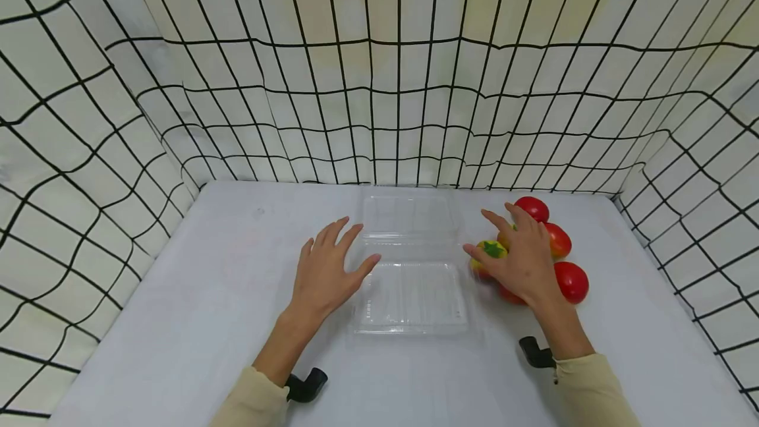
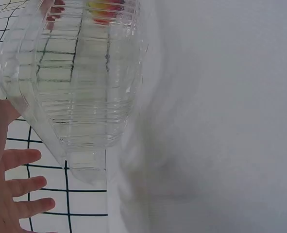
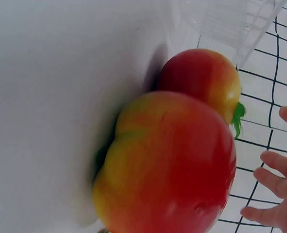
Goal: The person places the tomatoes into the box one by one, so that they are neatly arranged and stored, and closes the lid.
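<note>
A clear plastic clamshell container (image 1: 413, 298) lies unfolded on the table, its lid (image 1: 409, 214) spread toward the back. Left of it my left hand (image 1: 326, 275) hovers with spread fingers, holding nothing. The left wrist view shows the container's ribbed side (image 2: 80, 111) close to the left fingers (image 2: 24, 184). My right hand (image 1: 524, 265) is over a cluster of tomatoes, fingers spread. One red-yellow tomato with a green stem top (image 1: 492, 250) sits by its thumb. In the right wrist view, a large tomato (image 3: 177, 165) partly covers another tomato (image 3: 201, 77); the fingers (image 3: 274, 184) are apart from both.
Red tomatoes stand right of the hand, one at the front (image 1: 571, 282) and one at the back (image 1: 532, 208). The white table (image 1: 196, 321) is enclosed by white walls under black netting (image 1: 397, 91). Black curved pieces (image 1: 307, 385) stick out beneath both wrists.
</note>
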The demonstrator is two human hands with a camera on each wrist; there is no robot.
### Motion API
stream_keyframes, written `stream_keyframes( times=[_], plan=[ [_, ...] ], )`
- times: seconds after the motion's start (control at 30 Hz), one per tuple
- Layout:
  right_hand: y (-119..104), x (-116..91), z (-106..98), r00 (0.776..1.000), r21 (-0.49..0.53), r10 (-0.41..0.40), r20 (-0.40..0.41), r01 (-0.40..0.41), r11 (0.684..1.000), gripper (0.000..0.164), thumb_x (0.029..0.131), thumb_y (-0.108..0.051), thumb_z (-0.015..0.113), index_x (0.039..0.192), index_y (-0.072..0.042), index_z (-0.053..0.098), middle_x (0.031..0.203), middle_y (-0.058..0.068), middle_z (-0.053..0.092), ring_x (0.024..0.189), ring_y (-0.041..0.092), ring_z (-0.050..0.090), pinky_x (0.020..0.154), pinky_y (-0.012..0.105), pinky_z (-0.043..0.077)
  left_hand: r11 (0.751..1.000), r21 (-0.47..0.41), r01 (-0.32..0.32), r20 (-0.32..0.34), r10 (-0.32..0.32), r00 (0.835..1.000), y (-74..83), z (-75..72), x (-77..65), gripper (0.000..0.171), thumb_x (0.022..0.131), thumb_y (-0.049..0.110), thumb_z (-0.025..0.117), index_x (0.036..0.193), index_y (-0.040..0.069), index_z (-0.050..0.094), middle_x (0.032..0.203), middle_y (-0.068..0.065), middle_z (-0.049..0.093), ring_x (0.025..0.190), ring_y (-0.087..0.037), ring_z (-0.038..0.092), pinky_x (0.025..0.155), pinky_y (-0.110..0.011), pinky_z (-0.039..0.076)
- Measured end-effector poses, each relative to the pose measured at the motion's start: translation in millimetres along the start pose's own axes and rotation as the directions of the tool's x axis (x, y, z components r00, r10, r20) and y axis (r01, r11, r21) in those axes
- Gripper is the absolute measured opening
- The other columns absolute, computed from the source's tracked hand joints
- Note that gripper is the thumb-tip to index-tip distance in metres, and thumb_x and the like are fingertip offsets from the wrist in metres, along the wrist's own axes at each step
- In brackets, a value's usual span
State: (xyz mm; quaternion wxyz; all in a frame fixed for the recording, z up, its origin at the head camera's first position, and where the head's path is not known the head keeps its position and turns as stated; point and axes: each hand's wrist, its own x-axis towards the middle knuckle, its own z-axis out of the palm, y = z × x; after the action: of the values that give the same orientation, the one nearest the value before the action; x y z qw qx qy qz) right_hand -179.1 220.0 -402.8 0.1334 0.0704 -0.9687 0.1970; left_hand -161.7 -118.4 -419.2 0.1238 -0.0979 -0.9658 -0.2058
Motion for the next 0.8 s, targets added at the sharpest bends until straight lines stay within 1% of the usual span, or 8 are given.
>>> stream_keyframes(
  times=[0.13, 0.2, 0.33, 0.43, 0.6, 0.8],
  plan=[
    [7, -1, -1, 1.0, 0.058, 0.012, 0.019, -0.013, 0.998, 0.076, 0.086, -0.05, 0.078, 0.152, -0.021, 0.053, 0.164, 0.022, 0.036, 0.151, 0.047, 0.032, 0.117, 0.078, 0.027, 0.997, -0.074, 0.014, -0.003, -0.014, 1.0, -2.2, 1.2, -3.1, 0.066, 0.096, 0.062, 0.063, 0.149, 0.024, 0.057, 0.159, -0.008, 0.049, 0.147, -0.034, 0.048, 0.118, -0.062, 0.039],
    [10, -1, -1, 1.0, 0.068, 0.008, 0.023, -0.009, 0.998, 0.075, 0.087, -0.049, 0.078, 0.152, -0.021, 0.053, 0.164, 0.022, 0.037, 0.15, 0.047, 0.033, 0.115, 0.078, 0.03, 0.994, -0.106, 0.022, 0.0, -0.022, 1.0, -3.1, 1.5, -4.3, 0.064, 0.096, 0.06, 0.064, 0.148, 0.025, 0.058, 0.158, -0.008, 0.05, 0.145, -0.034, 0.05, 0.117, -0.061, 0.041],
    [13, -1, -2, 1.0, 0.089, -0.003, 0.022, 0.001, 0.996, 0.074, 0.087, -0.044, 0.08, 0.152, -0.021, 0.053, 0.162, 0.022, 0.038, 0.148, 0.046, 0.035, 0.11, 0.077, 0.039, 0.989, -0.142, 0.029, -0.001, -0.029, 1.0, -4.6, 2.3, -6.1, 0.062, 0.096, 0.059, 0.065, 0.147, 0.025, 0.059, 0.155, -0.008, 0.052, 0.142, -0.033, 0.053, 0.114, -0.061, 0.044],
    [13, -2, -3, 0.999, 0.124, -0.003, 0.038, -0.002, 0.992, 0.073, 0.087, -0.043, 0.08, 0.152, -0.022, 0.053, 0.163, 0.02, 0.038, 0.149, 0.045, 0.035, 0.107, 0.075, 0.043, 0.987, -0.159, 0.031, -0.005, -0.032, 0.999, -5.8, 3.6, -7.8, 0.06, 0.096, 0.058, 0.065, 0.146, 0.026, 0.06, 0.153, -0.007, 0.055, 0.138, -0.033, 0.057, 0.109, -0.059, 0.048],
    [16, -2, -4, 0.996, 0.208, -0.007, 0.086, -0.011, 0.978, 0.071, 0.089, -0.041, 0.08, 0.152, -0.022, 0.053, 0.162, 0.019, 0.038, 0.148, 0.044, 0.036, 0.107, 0.072, 0.046, 0.982, -0.181, 0.047, 0.004, -0.047, 0.999, -6.9, 4.3, -12.1, 0.058, 0.096, 0.057, 0.067, 0.145, 0.028, 0.061, 0.149, -0.006, 0.057, 0.131, -0.033, 0.062, 0.1, -0.055, 0.055],
    [22, -3, -6, 0.992, 0.29, -0.036, 0.122, -0.001, 0.957, 0.067, 0.089, -0.029, 0.082, 0.149, -0.02, 0.055, 0.155, 0.018, 0.044, 0.145, 0.041, 0.039, 0.109, 0.071, 0.045, 0.974, -0.216, 0.073, 0.037, -0.066, 0.997, -7.2, 4.1, -16.7, 0.057, 0.096, 0.056, 0.068, 0.145, 0.028, 0.061, 0.148, -0.005, 0.058, 0.132, -0.03, 0.062, 0.1, -0.054, 0.056]
  ],
)
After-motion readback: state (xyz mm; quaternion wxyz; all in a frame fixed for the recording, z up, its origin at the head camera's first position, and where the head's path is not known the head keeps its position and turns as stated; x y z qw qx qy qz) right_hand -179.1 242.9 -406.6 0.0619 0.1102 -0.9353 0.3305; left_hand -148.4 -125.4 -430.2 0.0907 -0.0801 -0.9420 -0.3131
